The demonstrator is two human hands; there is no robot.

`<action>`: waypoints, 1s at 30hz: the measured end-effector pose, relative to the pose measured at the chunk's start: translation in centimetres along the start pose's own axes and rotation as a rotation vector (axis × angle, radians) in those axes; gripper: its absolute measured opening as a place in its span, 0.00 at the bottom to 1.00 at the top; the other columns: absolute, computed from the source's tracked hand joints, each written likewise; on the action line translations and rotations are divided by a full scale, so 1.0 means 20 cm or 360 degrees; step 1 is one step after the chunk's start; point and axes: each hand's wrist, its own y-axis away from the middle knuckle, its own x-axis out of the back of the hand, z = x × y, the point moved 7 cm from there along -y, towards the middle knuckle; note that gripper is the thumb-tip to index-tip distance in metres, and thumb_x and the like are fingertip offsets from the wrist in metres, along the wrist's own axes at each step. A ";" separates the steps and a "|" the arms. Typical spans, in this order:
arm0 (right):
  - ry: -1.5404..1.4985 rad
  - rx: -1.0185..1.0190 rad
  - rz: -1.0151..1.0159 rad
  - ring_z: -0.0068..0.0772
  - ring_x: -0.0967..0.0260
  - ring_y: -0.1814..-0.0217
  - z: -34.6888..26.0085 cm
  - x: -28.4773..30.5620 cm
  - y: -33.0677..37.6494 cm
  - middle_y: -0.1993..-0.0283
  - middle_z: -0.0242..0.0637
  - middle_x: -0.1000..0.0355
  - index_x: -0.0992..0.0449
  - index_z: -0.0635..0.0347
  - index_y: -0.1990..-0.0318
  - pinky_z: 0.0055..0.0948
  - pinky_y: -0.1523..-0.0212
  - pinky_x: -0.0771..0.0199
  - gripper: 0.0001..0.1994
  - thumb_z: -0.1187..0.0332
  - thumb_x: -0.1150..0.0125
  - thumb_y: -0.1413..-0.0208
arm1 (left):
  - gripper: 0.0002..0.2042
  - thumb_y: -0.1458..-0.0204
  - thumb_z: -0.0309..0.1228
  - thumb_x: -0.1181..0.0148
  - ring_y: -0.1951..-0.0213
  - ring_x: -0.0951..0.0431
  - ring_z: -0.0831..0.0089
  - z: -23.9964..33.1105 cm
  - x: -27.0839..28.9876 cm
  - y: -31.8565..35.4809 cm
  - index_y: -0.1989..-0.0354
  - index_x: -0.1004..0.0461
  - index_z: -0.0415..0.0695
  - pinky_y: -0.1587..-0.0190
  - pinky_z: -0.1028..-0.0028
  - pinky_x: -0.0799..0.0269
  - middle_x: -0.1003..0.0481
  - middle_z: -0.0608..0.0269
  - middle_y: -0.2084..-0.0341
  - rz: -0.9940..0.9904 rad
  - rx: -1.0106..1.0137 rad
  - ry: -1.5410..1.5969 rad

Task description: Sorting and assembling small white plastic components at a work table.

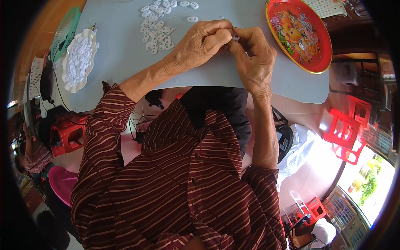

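Observation:
Above the table, my two hands meet fingertip to fingertip. In the pinch of my right hand (pixel 256 58), a small white oval plastic piece (pixel 236 37) shows between thumb and forefinger. My left hand (pixel 204 41) is closed against it, thumb pressed to the curled forefinger; what its tips grip is hidden. Left of my left hand lie several white oval two-holed pieces (pixel 158 31), loosely grouped on the grey-blue table (pixel 121 50). More white pieces fill a wavy-rimmed white dish (pixel 66 66) at the left. Small silvery bits are scattered over a round red tray (pixel 327 50) with a flower pattern.
A green mesh basket (pixel 68 29) stands at the table's far left, with a dark cable hanging nearby. Red plastic stools (pixel 68 133) stand on the left and right. A black bag (pixel 285 139) and white plastic sheeting (pixel 302 143) lie below the table's near edge.

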 end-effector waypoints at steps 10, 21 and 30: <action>-0.0326 -0.0099 0.0015 0.20 0.28 0.69 0.04 -0.01 0.00 0.71 0.34 0.25 0.27 0.66 0.60 0.19 0.66 0.28 0.12 0.80 0.36 0.53 | 0.13 0.44 0.36 0.54 0.79 0.37 0.82 -0.01 0.03 -0.01 0.75 0.32 0.39 0.75 0.77 0.38 0.37 0.70 0.85 0.0058 -0.0012 0.0018; -0.0554 -0.0214 0.0016 0.19 0.30 0.70 0.08 -0.02 0.01 0.71 0.33 0.27 0.26 0.67 0.59 0.19 0.66 0.28 0.13 0.80 0.35 0.54 | 0.14 0.44 0.37 0.53 0.82 0.38 0.82 -0.01 0.02 -0.01 0.73 0.29 0.39 0.78 0.78 0.39 0.37 0.69 0.87 -0.0025 0.0119 0.0094; -0.0433 -0.0117 -0.0008 0.21 0.28 0.68 0.03 0.00 -0.01 0.69 0.34 0.26 0.27 0.67 0.60 0.19 0.66 0.27 0.11 0.80 0.36 0.54 | 0.14 0.42 0.38 0.53 0.82 0.40 0.81 0.03 0.02 0.01 0.72 0.32 0.38 0.78 0.78 0.42 0.40 0.68 0.88 0.0081 0.0007 -0.0134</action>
